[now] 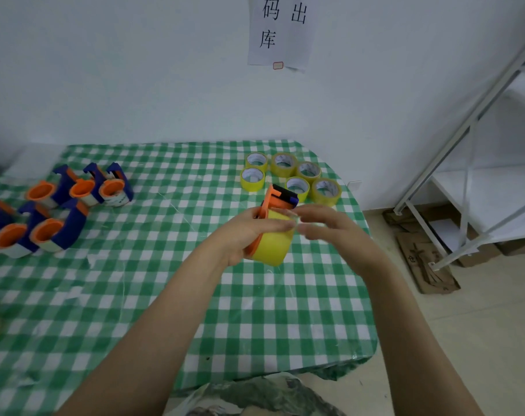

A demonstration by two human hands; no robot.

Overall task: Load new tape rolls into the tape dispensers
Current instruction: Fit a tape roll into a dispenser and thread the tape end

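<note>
Dispensers (72, 226): about six hard-plastic units, blue bodies with round orange hubs, clustered at nine to ten o'clock on the table, some touching each other.
Tablecloth (165, 295): green-and-white check, glossy and creased like plastic sheet, draped over the rounded table edge.
Left hand (246, 238): at the view's centre, raised over the cloth; fingers wrap the held dispenser from the left, fingertips lying across the roll's top.
Held dispenser (277, 199): orange side plate with a black-and-blue head pointing to one o'clock, tilted.
Yellow roll (273, 247): smooth, opaque cylinder mounted on the held dispenser, just right of the left palm.
Right hand (333, 229): just right of the roll, fingers reaching to nine o'clock and meeting the left fingertips; blurred, so whether it pinches anything cannot be told.
Spare rolls (282, 172): six yellow rings with pale printed cores, lying flat at one o'clock on the table, packed close.
Paper sheet (280, 40): white, printed with black characters, on the wall at twelve o'clock.
Rack (465, 136): white angled metal frame at three o'clock.
Cardboard (426, 265): brown flattened pieces on the floor beneath the rack.
</note>
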